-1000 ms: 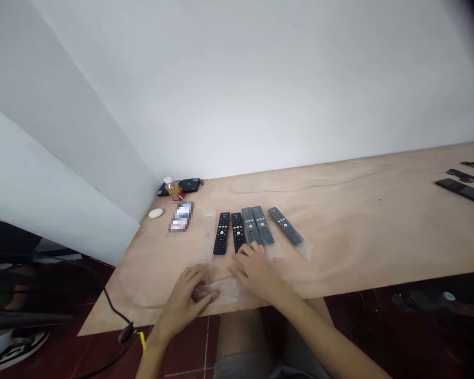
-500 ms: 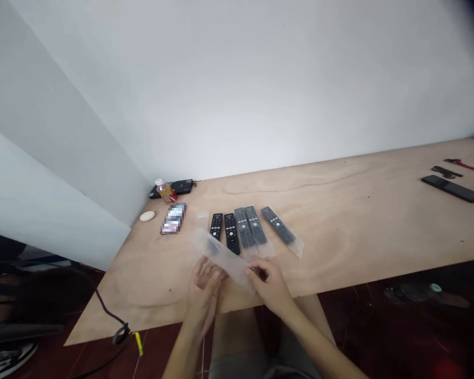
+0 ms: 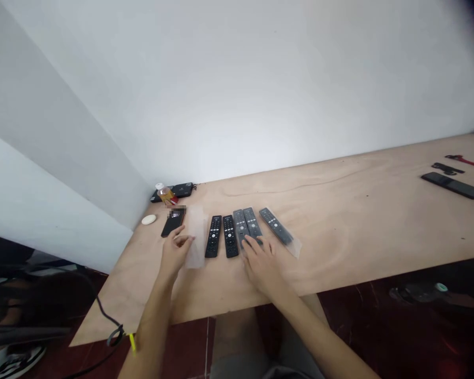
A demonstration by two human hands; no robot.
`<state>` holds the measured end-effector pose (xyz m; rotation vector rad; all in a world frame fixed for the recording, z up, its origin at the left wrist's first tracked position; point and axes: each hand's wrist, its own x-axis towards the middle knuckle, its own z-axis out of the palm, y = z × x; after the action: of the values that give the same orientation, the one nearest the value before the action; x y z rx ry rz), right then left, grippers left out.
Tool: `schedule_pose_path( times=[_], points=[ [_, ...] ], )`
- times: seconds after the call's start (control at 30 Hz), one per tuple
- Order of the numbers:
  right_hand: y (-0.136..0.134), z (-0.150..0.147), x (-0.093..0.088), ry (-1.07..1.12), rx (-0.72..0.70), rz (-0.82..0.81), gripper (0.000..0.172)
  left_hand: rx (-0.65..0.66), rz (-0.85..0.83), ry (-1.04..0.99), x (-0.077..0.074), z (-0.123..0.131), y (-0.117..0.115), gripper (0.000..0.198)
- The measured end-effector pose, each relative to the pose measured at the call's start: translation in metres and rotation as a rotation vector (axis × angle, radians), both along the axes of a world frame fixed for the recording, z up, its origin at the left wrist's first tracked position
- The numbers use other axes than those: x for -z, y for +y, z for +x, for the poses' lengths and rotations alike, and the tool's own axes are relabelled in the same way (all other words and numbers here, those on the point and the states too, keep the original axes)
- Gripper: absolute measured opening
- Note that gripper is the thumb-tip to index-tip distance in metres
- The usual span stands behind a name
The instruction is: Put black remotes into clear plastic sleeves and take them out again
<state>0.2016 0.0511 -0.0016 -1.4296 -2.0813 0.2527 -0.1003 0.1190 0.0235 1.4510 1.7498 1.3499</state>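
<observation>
My left hand [image 3: 175,252] is at the left edge of a flat, translucent plastic sleeve [image 3: 196,239], thumb and fingers apart, with nothing gripped. Just above it lies a black phone [image 3: 171,223]. My right hand [image 3: 260,260] rests with spread fingers over the lower ends of two remote controls in clear sleeves, the left one [image 3: 240,221] and the right one [image 3: 252,221]. Two bare black remote controls, one [image 3: 214,237] beside the other [image 3: 229,237], lie between my hands. Tilted to the right is another sleeved remote control [image 3: 275,225].
A drink bottle [image 3: 166,196] and a black box [image 3: 183,189] stand at the table's back left corner, near a white round disc [image 3: 149,219]. On the far right lie a black slab [image 3: 454,185] and a dark strap [image 3: 447,169]. A cable [image 3: 105,313] hangs by the left edge.
My hands have parted. The plastic sleeve held between them now lies on the table left of the remotes. My left hand moved up and left; my right hand came onto the sleeved remotes.
</observation>
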Motion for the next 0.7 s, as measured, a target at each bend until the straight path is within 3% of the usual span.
schedule_pose_path(
  times=[0.1, 0.17, 0.33, 0.4, 0.5, 0.6, 0.7],
  points=[
    [-0.002, -0.001, 0.001, -0.119, 0.002, -0.007, 0.035, -0.036, 0.014, 0.147, 0.007, 0.001, 0.011, 0.048],
    [-0.015, 0.005, 0.002, -0.112, -0.004, -0.004, 0.026, -0.06, 0.05, 0.235, 0.008, 0.005, 0.005, 0.04],
    [-0.064, 0.051, 0.003, 0.081, -0.024, -0.101, 0.005, -0.068, 0.231, 0.431, 0.0, 0.027, -0.046, 0.032],
    [-0.076, 0.08, 0.002, 0.208, -0.062, -0.188, 0.007, 0.061, 0.339, 0.499, -0.003, 0.043, -0.071, 0.024],
    [-0.079, 0.123, -0.002, 0.353, -0.172, -0.32, 0.011, 0.387, 0.337, 0.543, -0.006, 0.071, -0.097, 0.029],
    [-0.07, 0.148, -0.01, 0.461, -0.283, -0.47, 0.021, 0.651, 0.266, 0.577, -0.009, 0.099, -0.104, 0.038],
    [-0.06, 0.146, -0.018, 0.501, -0.386, -0.538, 0.031, 0.831, 0.197, 0.589, -0.015, 0.122, -0.1, 0.059]
  ],
)
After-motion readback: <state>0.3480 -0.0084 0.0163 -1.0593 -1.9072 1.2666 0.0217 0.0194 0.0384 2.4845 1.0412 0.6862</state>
